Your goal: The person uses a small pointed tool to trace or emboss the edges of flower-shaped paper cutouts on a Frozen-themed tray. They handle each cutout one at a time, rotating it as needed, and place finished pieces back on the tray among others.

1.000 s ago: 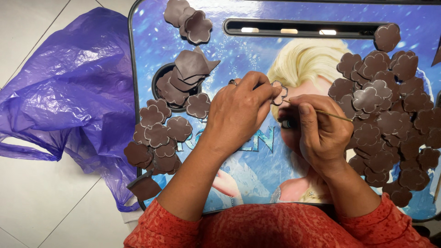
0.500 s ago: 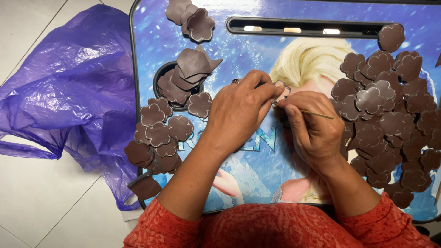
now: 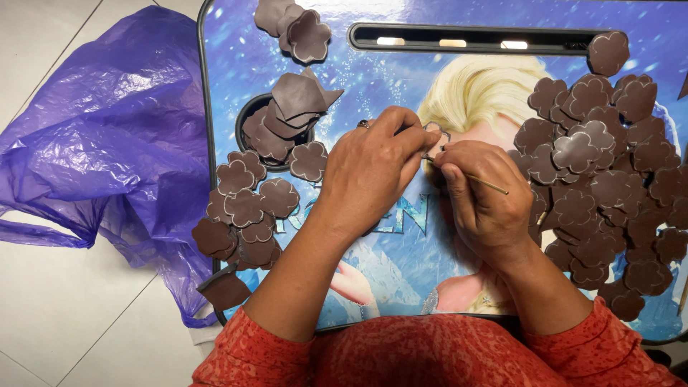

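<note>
My left hand (image 3: 376, 168) pinches a small brown flower-shaped cutout (image 3: 434, 132) at its fingertips over the middle of a blue printed lap table (image 3: 380, 79). Close beside it, my right hand (image 3: 481, 193) grips a thin wooden stick (image 3: 487, 184), its tip meeting the cutout. The two hands touch at the fingertips. A ring shows on my left hand.
A big heap of brown flower cutouts (image 3: 609, 179) covers the table's right side. A smaller group (image 3: 247, 215) lies at the left edge, with curled pieces in a round cup hole (image 3: 276, 129) and more (image 3: 297, 29) at the top. A purple plastic bag (image 3: 107, 143) lies on the tiled floor at left.
Both hands stayed together over the table's middle and shifted slightly; the stick's angle in my right hand changed a little. The piles have not moved.
</note>
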